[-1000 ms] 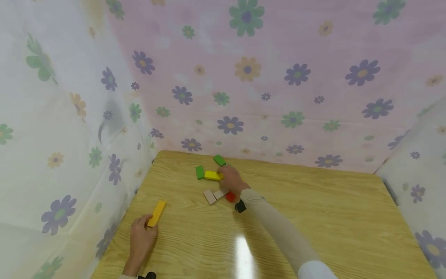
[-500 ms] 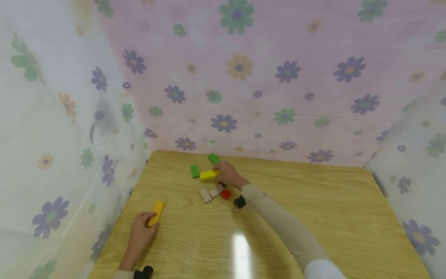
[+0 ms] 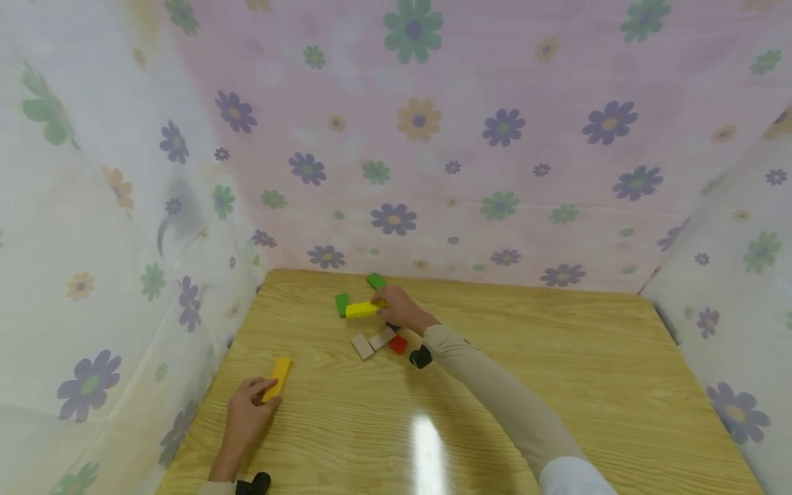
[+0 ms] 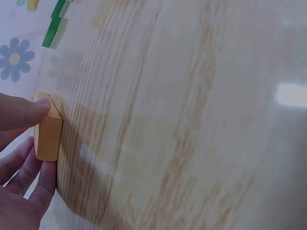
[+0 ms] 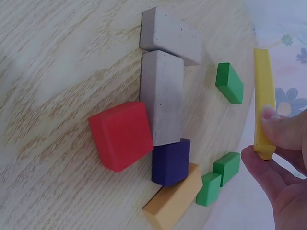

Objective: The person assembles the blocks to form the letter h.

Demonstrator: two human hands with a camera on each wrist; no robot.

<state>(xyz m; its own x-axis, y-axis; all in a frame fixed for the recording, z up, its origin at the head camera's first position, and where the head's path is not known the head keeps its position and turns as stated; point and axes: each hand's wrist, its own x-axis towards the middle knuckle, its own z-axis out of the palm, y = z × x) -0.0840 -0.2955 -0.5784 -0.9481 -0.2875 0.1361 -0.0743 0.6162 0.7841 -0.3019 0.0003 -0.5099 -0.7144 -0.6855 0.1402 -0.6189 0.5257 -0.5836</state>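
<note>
Yellow block (image 3: 361,311), orange block (image 3: 281,373) in hands (image 3: 248,412) (image 3: 403,309)

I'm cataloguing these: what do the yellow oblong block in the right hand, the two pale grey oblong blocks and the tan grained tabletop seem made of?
Yellow block: likely painted wood, smooth; even, opaque colour. Grey blocks: perhaps unpainted wood, matt; dull, speckled faces. Tabletop: wood or printed laminate, glossy; streaked grain, bright glare.

A: Yellow block (image 5: 264,91), and that's a bright one! Orange block (image 4: 49,139) too!
B: Red block (image 5: 122,136), navy block (image 5: 170,163), green blocks (image 5: 231,85), and dark-speckled pale blocks (image 5: 163,98)!
A: Brown-grained table (image 3: 557,371), beige sleeve (image 3: 495,392)!
B: And purple, green, orange flowers (image 3: 393,219) all over that pink cloth (image 3: 433,185)!
</note>
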